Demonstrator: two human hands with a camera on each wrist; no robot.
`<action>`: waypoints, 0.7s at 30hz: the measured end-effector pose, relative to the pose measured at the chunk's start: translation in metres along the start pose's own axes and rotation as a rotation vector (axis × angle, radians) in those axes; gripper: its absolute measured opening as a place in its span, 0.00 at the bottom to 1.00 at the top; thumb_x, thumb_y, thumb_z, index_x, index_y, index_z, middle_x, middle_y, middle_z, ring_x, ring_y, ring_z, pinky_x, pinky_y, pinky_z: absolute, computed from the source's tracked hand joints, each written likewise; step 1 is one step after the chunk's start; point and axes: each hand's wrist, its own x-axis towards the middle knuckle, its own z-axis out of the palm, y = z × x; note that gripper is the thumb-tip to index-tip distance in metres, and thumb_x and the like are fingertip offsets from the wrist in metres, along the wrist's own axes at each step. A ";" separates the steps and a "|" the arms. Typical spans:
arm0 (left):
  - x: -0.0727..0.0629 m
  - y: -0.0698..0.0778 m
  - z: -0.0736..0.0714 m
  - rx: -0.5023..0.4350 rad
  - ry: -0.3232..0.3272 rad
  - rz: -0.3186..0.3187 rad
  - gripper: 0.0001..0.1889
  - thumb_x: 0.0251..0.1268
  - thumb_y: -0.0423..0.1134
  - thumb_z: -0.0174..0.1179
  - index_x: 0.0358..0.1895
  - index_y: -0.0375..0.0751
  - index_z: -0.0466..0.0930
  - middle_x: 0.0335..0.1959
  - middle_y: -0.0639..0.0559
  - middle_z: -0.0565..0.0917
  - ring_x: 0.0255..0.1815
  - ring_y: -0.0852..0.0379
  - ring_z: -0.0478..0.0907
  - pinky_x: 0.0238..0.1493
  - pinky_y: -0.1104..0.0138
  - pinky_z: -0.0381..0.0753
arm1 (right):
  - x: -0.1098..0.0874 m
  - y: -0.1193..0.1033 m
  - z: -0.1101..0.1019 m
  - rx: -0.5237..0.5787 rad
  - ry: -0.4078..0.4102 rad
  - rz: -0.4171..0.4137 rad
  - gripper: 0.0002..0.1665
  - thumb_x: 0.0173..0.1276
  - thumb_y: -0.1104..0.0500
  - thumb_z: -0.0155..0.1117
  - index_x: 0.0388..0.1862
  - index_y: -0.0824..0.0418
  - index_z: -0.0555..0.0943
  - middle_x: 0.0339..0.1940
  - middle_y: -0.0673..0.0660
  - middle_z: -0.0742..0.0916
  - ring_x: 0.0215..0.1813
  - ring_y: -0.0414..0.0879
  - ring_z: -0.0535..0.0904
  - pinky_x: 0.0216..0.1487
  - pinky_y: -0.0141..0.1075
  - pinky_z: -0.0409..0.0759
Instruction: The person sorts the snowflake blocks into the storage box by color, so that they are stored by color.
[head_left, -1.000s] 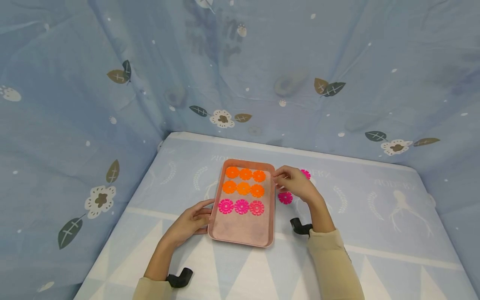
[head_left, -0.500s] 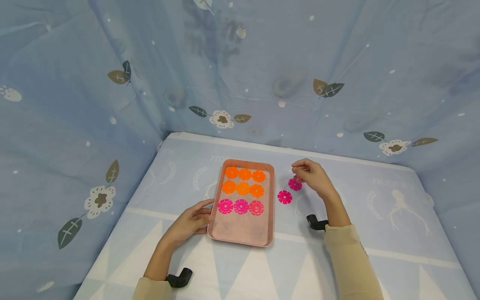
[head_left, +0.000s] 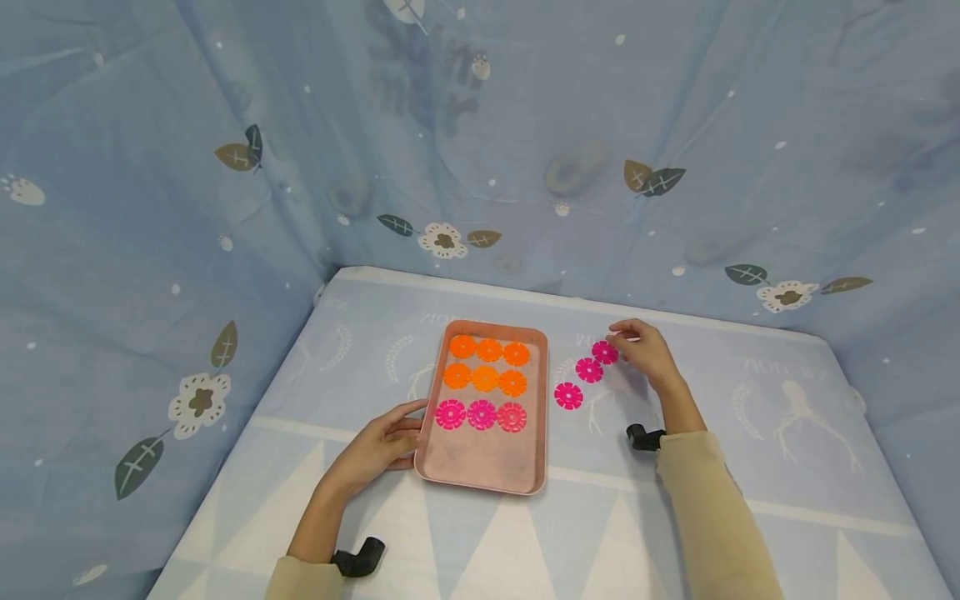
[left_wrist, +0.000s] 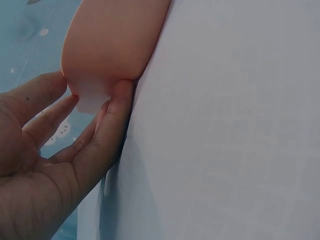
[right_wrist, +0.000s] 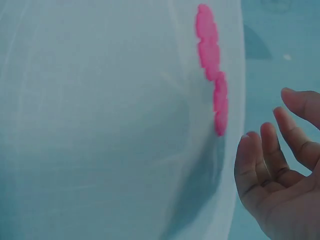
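In the head view, my left hand (head_left: 378, 446) rests against the left side of a pink tray (head_left: 480, 467), its fingertips touching the outer wall. Up close in the left wrist view, spread fingers meet the tray's wall (left_wrist: 115, 40). Inside the tray lie several orange flower-shaped discs (head_left: 486, 378) in two rows, above a row of three pink flower-shaped discs (head_left: 482, 414). Right of the tray, three magenta flower-shaped discs (head_left: 589, 370) form a slanted line on the cloth. My right hand (head_left: 647, 350) hovers beside the farthest one, fingers loosely bent, holding nothing.
A pale blue and white patterned cloth (head_left: 750, 450) covers the table. Blue printed curtains (head_left: 525, 125) enclose its back and sides. A black fitting (head_left: 362, 557) sits at the left wrist, and another black fitting (head_left: 643, 437) at the right wrist.
My right hand has moved away from the tray's right edge to the right, now by the farthest magenta disc. All three magenta discs are now uncovered. The left hand and tray have stayed put.
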 end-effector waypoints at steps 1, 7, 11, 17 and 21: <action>0.000 0.000 0.000 -0.001 0.000 -0.001 0.31 0.74 0.34 0.59 0.77 0.45 0.61 0.62 0.33 0.72 0.57 0.41 0.77 0.48 0.54 0.84 | 0.001 0.002 0.000 -0.012 -0.006 0.019 0.21 0.74 0.61 0.60 0.61 0.72 0.76 0.51 0.68 0.79 0.47 0.56 0.77 0.43 0.38 0.80; 0.001 -0.002 -0.001 -0.004 0.000 0.007 0.30 0.74 0.34 0.58 0.77 0.45 0.62 0.62 0.33 0.72 0.57 0.40 0.77 0.47 0.55 0.84 | 0.006 0.015 0.002 -0.100 -0.068 0.118 0.26 0.73 0.59 0.63 0.65 0.69 0.72 0.57 0.70 0.77 0.55 0.60 0.73 0.53 0.47 0.75; 0.000 -0.001 0.000 -0.009 -0.001 0.009 0.30 0.75 0.34 0.58 0.77 0.45 0.62 0.62 0.32 0.72 0.56 0.40 0.78 0.47 0.55 0.84 | 0.007 0.018 0.003 -0.152 -0.080 0.131 0.28 0.70 0.57 0.66 0.64 0.69 0.72 0.57 0.70 0.76 0.55 0.62 0.72 0.56 0.52 0.73; -0.001 0.001 0.001 -0.005 0.001 0.005 0.31 0.74 0.34 0.58 0.77 0.45 0.62 0.63 0.32 0.72 0.57 0.40 0.77 0.47 0.55 0.84 | 0.010 0.023 0.004 -0.213 -0.093 0.107 0.27 0.67 0.57 0.69 0.61 0.69 0.75 0.56 0.71 0.77 0.54 0.62 0.73 0.56 0.53 0.73; -0.001 0.002 0.001 -0.006 -0.001 0.004 0.31 0.75 0.34 0.58 0.77 0.45 0.61 0.62 0.33 0.72 0.57 0.39 0.77 0.47 0.54 0.84 | 0.011 0.023 0.004 -0.223 -0.098 0.101 0.26 0.67 0.57 0.69 0.59 0.70 0.75 0.55 0.70 0.77 0.55 0.62 0.72 0.58 0.54 0.73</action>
